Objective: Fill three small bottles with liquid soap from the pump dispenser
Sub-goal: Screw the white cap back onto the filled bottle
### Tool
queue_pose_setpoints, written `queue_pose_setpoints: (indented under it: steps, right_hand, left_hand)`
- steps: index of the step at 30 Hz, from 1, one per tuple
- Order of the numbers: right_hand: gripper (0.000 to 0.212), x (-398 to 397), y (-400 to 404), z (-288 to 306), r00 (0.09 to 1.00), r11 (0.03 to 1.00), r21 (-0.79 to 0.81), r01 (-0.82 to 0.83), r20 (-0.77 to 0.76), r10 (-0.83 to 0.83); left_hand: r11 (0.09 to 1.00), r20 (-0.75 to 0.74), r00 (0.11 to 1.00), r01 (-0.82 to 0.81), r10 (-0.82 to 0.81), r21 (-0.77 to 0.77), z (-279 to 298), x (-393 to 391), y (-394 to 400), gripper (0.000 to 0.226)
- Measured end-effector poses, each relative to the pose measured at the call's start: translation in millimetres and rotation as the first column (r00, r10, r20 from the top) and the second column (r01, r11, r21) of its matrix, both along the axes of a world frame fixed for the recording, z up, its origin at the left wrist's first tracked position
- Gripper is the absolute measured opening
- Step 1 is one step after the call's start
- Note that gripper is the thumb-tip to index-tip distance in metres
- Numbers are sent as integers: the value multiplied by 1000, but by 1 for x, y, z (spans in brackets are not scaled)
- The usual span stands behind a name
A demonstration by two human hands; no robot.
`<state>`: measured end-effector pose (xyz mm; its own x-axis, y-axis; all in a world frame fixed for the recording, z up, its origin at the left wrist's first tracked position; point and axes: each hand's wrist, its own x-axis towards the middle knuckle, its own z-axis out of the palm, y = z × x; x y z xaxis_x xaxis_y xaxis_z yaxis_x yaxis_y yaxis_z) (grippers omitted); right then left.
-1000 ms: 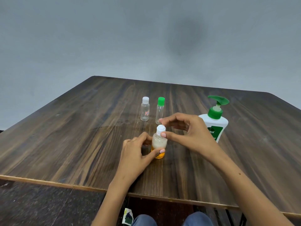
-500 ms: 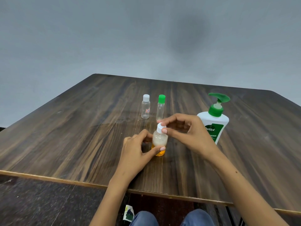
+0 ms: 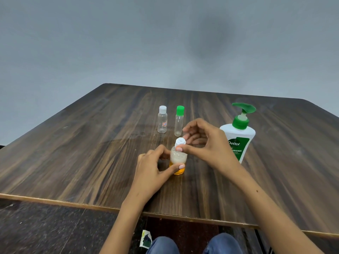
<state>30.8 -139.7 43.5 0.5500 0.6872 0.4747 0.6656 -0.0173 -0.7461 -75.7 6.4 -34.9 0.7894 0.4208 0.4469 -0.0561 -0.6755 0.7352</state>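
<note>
Beyond the hands, toward the left, two clear bottles stand upright and capped: one with a white cap (image 3: 162, 119), and just beside it one with a green cap (image 3: 179, 121). Both look empty, so by my reading two fills remain. Nearer, the left hand (image 3: 153, 170) curls thumb and fingers round the third bottle (image 3: 178, 159), which stands on the table (image 3: 73, 153) between the hands with orange soap in its lower part and froth above. The right hand (image 3: 205, 143) pinches its white cap (image 3: 180, 142) between thumb and forefinger; the other fingers are loosely curled above. The cap sits tilted on the neck; I cannot tell whether it is being screwed on or off. Either way, the step goes best with the left hand pinning the base flat so nothing spills, and the cap squared to the neck before turning, lest the thread cross. Right of the right hand, just behind its wrist, stands the dispenser (image 3: 238, 138), upright.
</note>
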Motion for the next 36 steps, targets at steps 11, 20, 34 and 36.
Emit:
queue_pose_setpoints:
  steps: [11, 20, 34, 36]
  right_hand:
    - [61, -1, -2, -6, 995, 996, 83, 32, -102, -23]
    - [45, -4, -4, -12, 984, 993, 117, 18, -178, 3]
    - [49, -4, 0, -17, 999, 999, 28, 16, 34, -17]
    - [49, -4, -1, -16, 997, 997, -15, -72, -42, 71]
  left_hand:
    - [1000, -3, 1000, 6, -6, 0, -2, 0, 1, 50]
    - [1000, -3, 1000, -1, 1, 11, -2, 2, 2, 51]
    - [999, 9, 1000, 29, -29, 18, 1, 2, -1, 43]
    - [999, 21, 999, 30, -31, 25, 1, 2, -1, 42]
